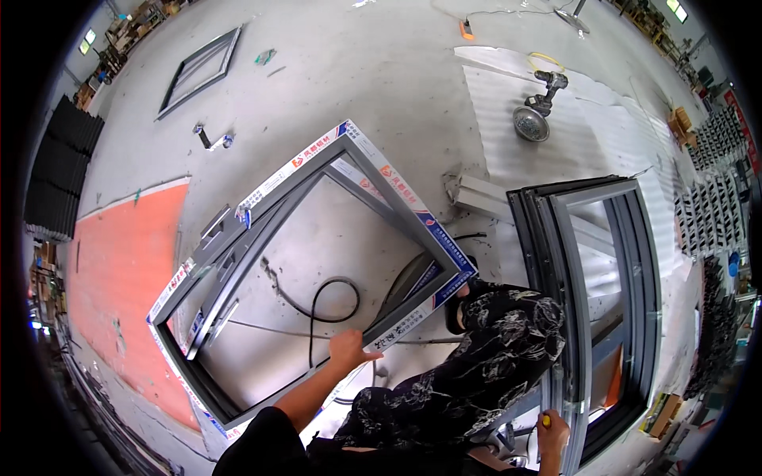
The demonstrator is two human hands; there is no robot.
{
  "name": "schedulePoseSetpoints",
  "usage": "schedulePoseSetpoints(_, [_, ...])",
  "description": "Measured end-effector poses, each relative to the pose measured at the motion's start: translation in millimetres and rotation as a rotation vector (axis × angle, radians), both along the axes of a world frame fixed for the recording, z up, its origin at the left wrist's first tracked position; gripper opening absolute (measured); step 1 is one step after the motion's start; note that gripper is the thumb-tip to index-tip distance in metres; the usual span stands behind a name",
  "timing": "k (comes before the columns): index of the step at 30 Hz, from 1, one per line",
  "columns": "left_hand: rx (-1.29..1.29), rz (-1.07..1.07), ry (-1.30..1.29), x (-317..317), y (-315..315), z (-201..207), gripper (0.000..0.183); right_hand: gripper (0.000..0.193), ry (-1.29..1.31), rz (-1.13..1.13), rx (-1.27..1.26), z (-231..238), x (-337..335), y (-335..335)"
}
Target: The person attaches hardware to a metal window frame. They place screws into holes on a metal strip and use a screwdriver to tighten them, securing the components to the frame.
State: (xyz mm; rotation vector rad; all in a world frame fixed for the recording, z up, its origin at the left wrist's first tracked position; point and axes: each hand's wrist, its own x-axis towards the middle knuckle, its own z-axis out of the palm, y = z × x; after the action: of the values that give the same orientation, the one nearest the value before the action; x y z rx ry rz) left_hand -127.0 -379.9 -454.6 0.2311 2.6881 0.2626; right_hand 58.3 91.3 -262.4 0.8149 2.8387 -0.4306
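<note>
A grey metal window frame (392, 187), with white, red and blue printed film along its outer faces, is tilted before me. An inner sash (279, 216) hangs at an angle within it. My left hand (348, 351) is closed over the frame's near edge, thumb pointing right. Low on the right, my right hand (554, 434) is closed round a small yellow thing (546, 420), perhaps a tool handle; its rest is hidden. That hand is beside a stack of dark grey frames (573, 274). A black cord or rubber strip (359, 298) loops on the floor, seen through the tilted frame.
A cordless drill (548, 91) stands beside a metal bowl of small parts (531, 124) on white sheeting (508, 79). Orange-red board (131, 278) lies left. Another frame (202, 70) and a tape roll (228, 141) are farther off. Dark profiles (63, 170) are stacked left.
</note>
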Motion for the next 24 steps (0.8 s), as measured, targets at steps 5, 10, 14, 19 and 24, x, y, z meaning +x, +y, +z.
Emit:
schedulePoseSetpoints(5, [-0.001,0.004,-0.092,-0.6,-12.3,-19.3,0.086,0.013,0.098,0.034,-0.066,-26.7,21.7,-1.1])
schedulePoseSetpoints(10, [0.137,0.139,-0.567,-24.2,-22.0,-23.7,0.090,0.010,0.045,-0.015,0.000,-35.4,40.2,-3.1])
schedulePoseSetpoints(14, [0.203,0.184,-0.538,-26.8,-34.7,-45.6,0.089,0.010,0.074,-0.015,-0.017,-28.3,67.2,4.1])
schedulePoseSetpoints(19, [0.251,0.241,-0.604,-52.1,-50.2,-32.9,0.095,0.010,0.021,-0.061,0.098,-18.0,86.4,10.1])
schedulePoseSetpoints(24, [0.316,0.280,-0.601,-40.7,-68.4,-39.3,0.095,0.010,0.053,0.016,0.089,-16.7,82.9,-8.5])
